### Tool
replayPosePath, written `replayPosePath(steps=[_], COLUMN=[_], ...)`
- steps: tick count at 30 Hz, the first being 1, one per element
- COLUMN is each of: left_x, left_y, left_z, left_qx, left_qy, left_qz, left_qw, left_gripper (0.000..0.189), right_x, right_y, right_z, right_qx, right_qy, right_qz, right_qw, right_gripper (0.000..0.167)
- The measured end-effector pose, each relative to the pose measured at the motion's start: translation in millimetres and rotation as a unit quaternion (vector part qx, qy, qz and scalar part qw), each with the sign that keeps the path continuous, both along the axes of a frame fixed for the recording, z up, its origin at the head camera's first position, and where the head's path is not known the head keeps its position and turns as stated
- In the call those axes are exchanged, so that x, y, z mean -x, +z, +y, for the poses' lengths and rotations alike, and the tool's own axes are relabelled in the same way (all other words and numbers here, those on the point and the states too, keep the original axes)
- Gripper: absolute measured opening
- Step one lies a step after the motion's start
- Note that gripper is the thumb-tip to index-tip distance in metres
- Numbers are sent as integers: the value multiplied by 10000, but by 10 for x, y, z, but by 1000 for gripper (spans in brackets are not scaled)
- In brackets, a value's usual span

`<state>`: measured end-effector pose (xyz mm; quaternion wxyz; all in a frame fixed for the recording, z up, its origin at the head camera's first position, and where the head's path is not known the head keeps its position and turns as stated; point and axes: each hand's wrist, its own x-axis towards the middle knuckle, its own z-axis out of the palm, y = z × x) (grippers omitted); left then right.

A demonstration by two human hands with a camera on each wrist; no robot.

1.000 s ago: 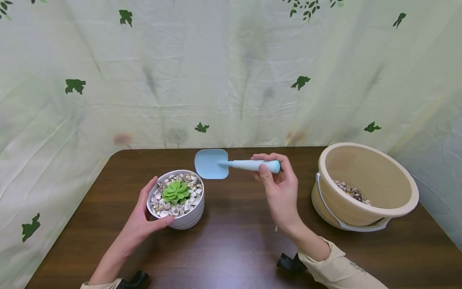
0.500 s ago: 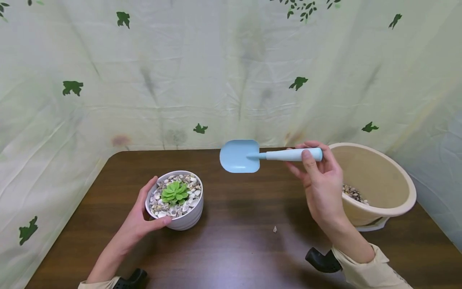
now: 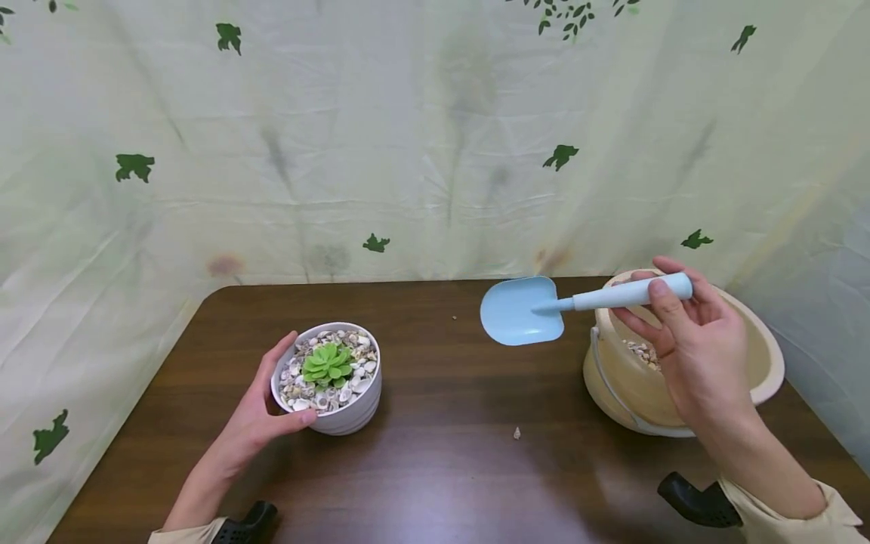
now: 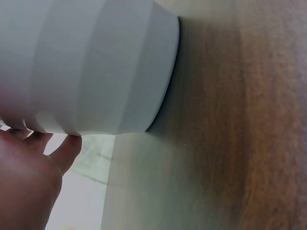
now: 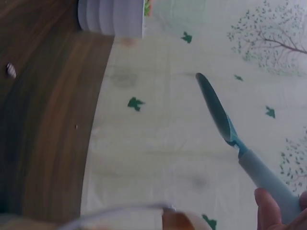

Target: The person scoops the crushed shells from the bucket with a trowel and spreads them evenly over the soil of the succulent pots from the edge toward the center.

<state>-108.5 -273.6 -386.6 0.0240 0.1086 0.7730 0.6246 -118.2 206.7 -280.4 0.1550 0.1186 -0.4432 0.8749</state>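
A white ribbed pot (image 3: 347, 419) stands on the table at left, filled with small shells and pebbles (image 3: 360, 384) around a green succulent (image 3: 328, 365). My left hand (image 3: 254, 415) grips its side, thumb at the near rim and fingers round the left; the left wrist view shows fingertips against the pot wall (image 4: 96, 72). My right hand (image 3: 703, 347) holds a light blue trowel (image 3: 522, 311) by its handle, pinched between thumb and fingers. The blade points left, raised over the table, and carries nothing. Behind that hand stands a beige bucket (image 3: 618, 378), partly hidden, with shells and pebbles (image 3: 642, 353) inside.
One small shell (image 3: 516, 433) lies on the brown wooden table (image 3: 421, 468), and a tiny crumb (image 3: 455, 318) is near the back edge. A pale leaf-printed cloth (image 3: 408, 136) hangs behind the table. The bucket's grey handle (image 3: 608, 381) hangs down its front.
My right hand has moved right with the trowel, from beside the pot to over the bucket's near rim. The left hand keeps its grip on the pot.
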Motion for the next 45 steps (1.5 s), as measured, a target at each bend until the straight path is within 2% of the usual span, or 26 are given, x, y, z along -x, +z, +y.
replayPosePath(steps=[4, 9, 12, 16, 20, 24, 27, 35, 39, 43, 45], left_x=[8, 21, 24, 24, 26, 26, 24, 25, 24, 23, 22], left_y=[-6, -4, -12, -22, -23, -22, -24, -27, -31, -37, -40], left_z=[-4, -9, -8, -6, -2, -1, -1, -2, -7, -8, -7], left_qx=[-125, -80, -85, -120, -173, -219, -241, -229, -220, -213, -196], left_qy=[-49, -48, -32, -25, -30, -33, -37, -18, -13, -14, -7], left_qz=[52, 59, 42, 33, 11, -11, -8, -11, 10, 22, 31], left_qw=[9999, 9999, 10000, 9999, 9998, 9998, 9997, 9997, 9998, 9998, 9998], left_gripper=[99, 99, 99, 99, 99, 99, 99, 99, 99, 99, 99], right_x=[-11, 28, 75, 164, 250, 307, 325, 309, 301, 312, 322], right_y=[81, 200, 281, 379, 458, 518, 524, 371, 269, 188, 148], right_z=[250, 566, 755, 934, 1029, 1073, 1085, 1096, 1112, 1141, 1158], right_qx=[361, 737, 708, 180, -277, -692, -1035, -1591, -1962, -2320, -2613], right_qy=[178, 309, 214, -474, -1188, -1592, -1677, -1367, -1243, -795, -534], right_qz=[-143, -88, -23, 183, 332, 362, 404, 477, 311, 251, 195], right_qw=[9991, 9968, 9973, 9985, 9920, 9842, 9796, 9766, 9722, 9691, 9636], right_gripper=[34, 20, 15, 17, 31, 37, 40, 38, 38, 39, 39])
